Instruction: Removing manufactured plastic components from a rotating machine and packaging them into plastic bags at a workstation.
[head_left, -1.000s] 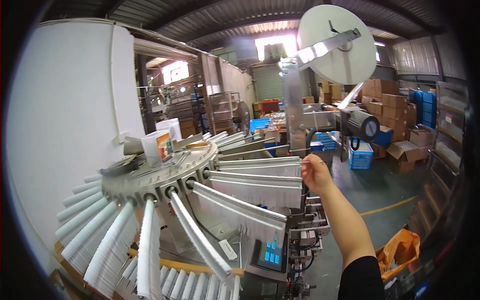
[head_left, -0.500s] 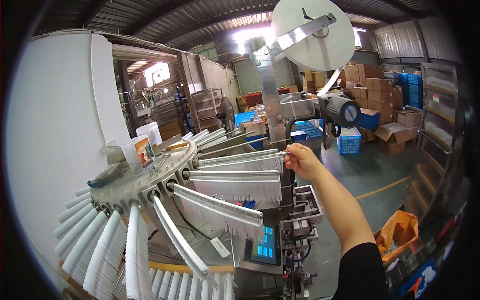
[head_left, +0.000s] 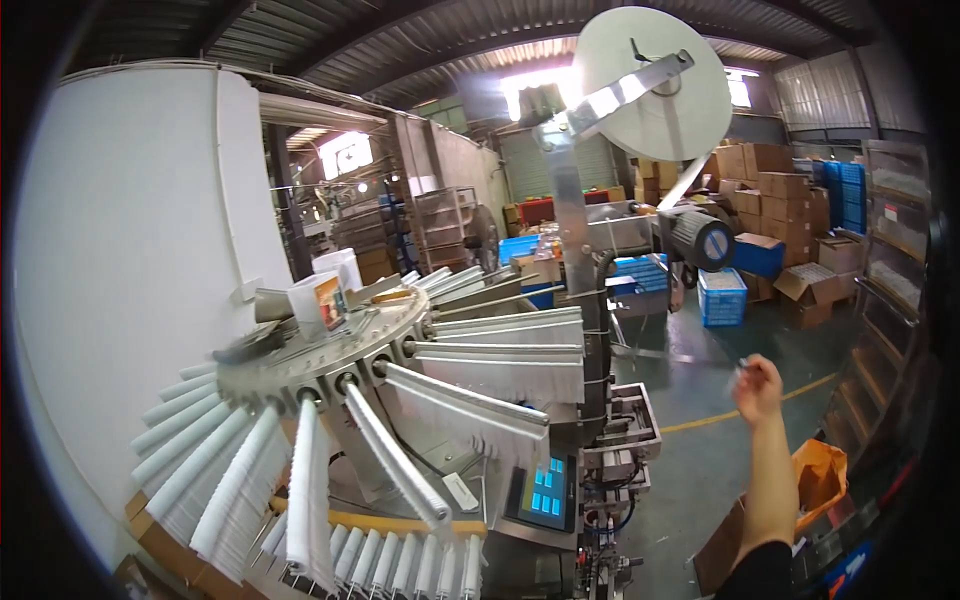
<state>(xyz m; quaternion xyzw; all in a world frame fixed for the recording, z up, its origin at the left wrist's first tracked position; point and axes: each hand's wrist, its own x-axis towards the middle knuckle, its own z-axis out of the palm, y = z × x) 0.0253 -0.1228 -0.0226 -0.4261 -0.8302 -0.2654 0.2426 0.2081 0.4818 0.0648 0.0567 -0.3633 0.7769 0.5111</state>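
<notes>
My right hand (head_left: 758, 388) is raised over the floor to the right of the machine, fingers closed on the end of a thin blurred rod (head_left: 690, 357). The rod stretches leftward from my fingers toward the machine's upright post, and its exact kind is smeared by motion. Nearest on the machine are rods hung with white fringed strips (head_left: 500, 362), sticking out from a round metal turntable (head_left: 340, 345). White-covered rods (head_left: 228, 490) fan around its front and left. My left hand is out of view.
A touch screen (head_left: 543, 490) stands below the rods. Above hangs a big white roll (head_left: 655, 85) beside a motor (head_left: 703, 240). Blue crates (head_left: 722, 298) and cardboard boxes (head_left: 790, 210) are stacked behind. An orange bag (head_left: 820, 475) sits at lower right, near a tall rack (head_left: 890, 290).
My right hand has moved right and down, away from the rod ends, with a thin rod in its fingers. The view has shifted, so the machine appears farther right and lower.
</notes>
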